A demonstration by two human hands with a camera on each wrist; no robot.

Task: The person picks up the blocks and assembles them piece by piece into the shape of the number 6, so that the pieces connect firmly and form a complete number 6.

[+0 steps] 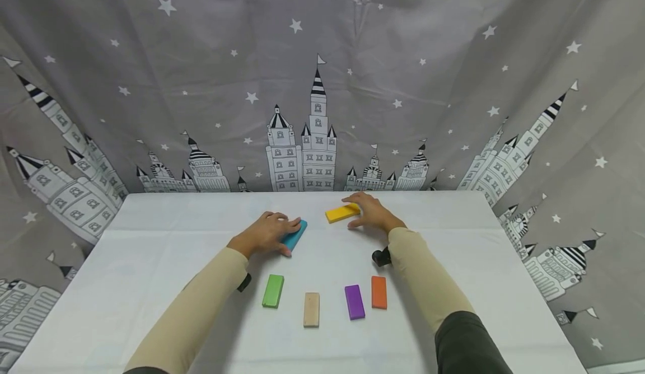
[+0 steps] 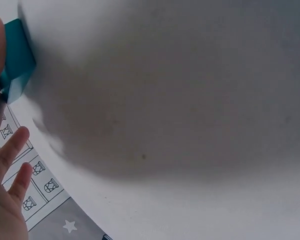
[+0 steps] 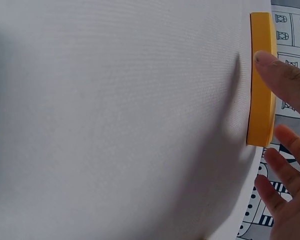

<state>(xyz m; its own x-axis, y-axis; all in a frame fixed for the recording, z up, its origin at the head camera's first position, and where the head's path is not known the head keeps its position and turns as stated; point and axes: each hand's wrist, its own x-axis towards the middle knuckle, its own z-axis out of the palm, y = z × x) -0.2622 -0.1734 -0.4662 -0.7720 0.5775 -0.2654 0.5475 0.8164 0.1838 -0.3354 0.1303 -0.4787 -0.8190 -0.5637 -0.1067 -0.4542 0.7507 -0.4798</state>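
Note:
My left hand [image 1: 268, 233] holds a blue rectangular block [image 1: 295, 236] by its edges, with the thumb on the near side and fingers on the far side. In the left wrist view the blue block [image 2: 19, 57] shows at the left edge, partly covered by a digit. A yellow block [image 1: 340, 213] lies near the table's back edge. Around its right end, my right hand [image 1: 372, 211] spreads its thumb and fingers apart. The thumb [image 3: 275, 70] overlaps the yellow block [image 3: 260, 100] in the right wrist view, while the other fingers are extended beyond its end.
On the white table [image 1: 201, 307], nearer to me, lie a green block [image 1: 273, 291], a plain wooden block [image 1: 311, 309], a purple block [image 1: 355, 302] and an orange block [image 1: 379, 292]. A grey curtain [image 1: 211, 71] printed with castles and stars hangs behind the table.

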